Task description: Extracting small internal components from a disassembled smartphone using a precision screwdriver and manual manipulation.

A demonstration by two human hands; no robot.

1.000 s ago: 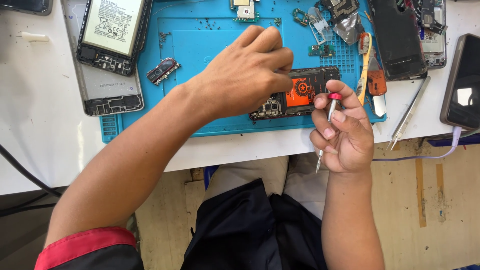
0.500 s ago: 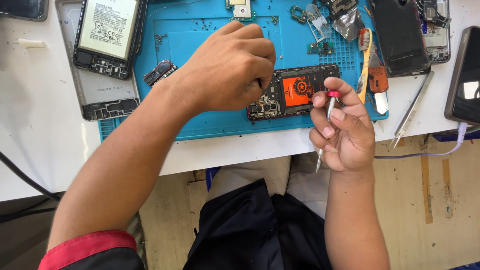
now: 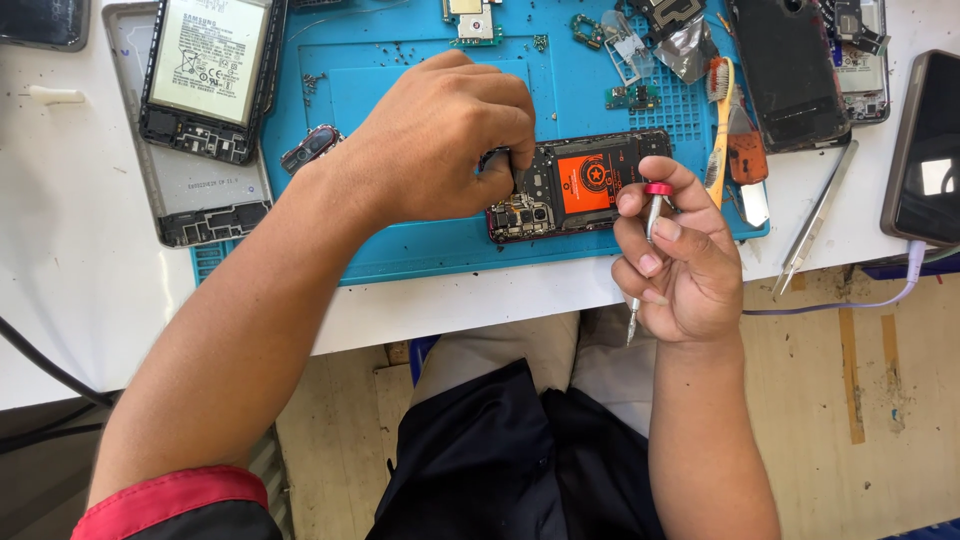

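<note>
An opened phone [image 3: 585, 182] with a red rim and an orange battery lies on the blue work mat [image 3: 400, 90]. My left hand [image 3: 450, 140] rests over the phone's left end, its fingertips pinching a small dark part there. My right hand [image 3: 675, 260] hovers at the table's front edge, just right of the phone, and holds a small screwdriver [image 3: 645, 250] with a red cap, tip pointing down.
Another opened phone with a white battery [image 3: 205, 75] lies at the back left beside a grey frame [image 3: 205, 195]. Loose parts and a board [image 3: 630, 40] sit at the mat's back. Metal tweezers [image 3: 815, 220], an orange-handled brush [image 3: 722, 120] and dark phones [image 3: 925, 150] lie to the right.
My left hand has shifted left off the phone's middle, uncovering the orange battery, and now pinches at the left end. The right hand with the screwdriver has barely moved.
</note>
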